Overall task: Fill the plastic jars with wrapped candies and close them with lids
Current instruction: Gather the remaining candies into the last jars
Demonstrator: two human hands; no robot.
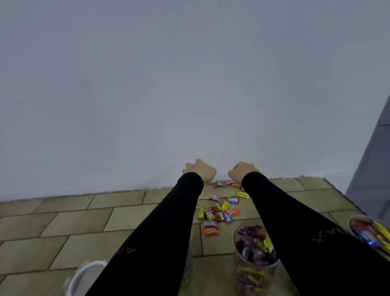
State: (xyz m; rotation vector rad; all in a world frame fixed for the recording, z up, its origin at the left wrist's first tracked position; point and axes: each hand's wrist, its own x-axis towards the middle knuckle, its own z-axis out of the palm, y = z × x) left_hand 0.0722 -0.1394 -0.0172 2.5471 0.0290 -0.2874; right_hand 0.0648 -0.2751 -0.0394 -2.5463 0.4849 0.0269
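Note:
Both my arms in black sleeves reach forward toward the wall. My left hand point(199, 171) hovers over the far end of a scatter of wrapped candies point(217, 211) on the tiled floor; its fingers point away and are hidden behind its back. My right hand point(242, 171) is curled like a fist, with a bit of red wrapper showing at its knuckles. A clear plastic jar point(255, 263) full of candies stands between my forearms. A second filled jar point(377, 240) stands at the right edge. A white-rimmed lid point(83, 280) lies at the lower left.
The white wall point(187, 92) rises right behind the candies. A grey panel point(380, 162) closes the right side. Olive floor tiles point(70, 220) stretch to the left. Something clear stands partly hidden behind my left forearm point(188, 266).

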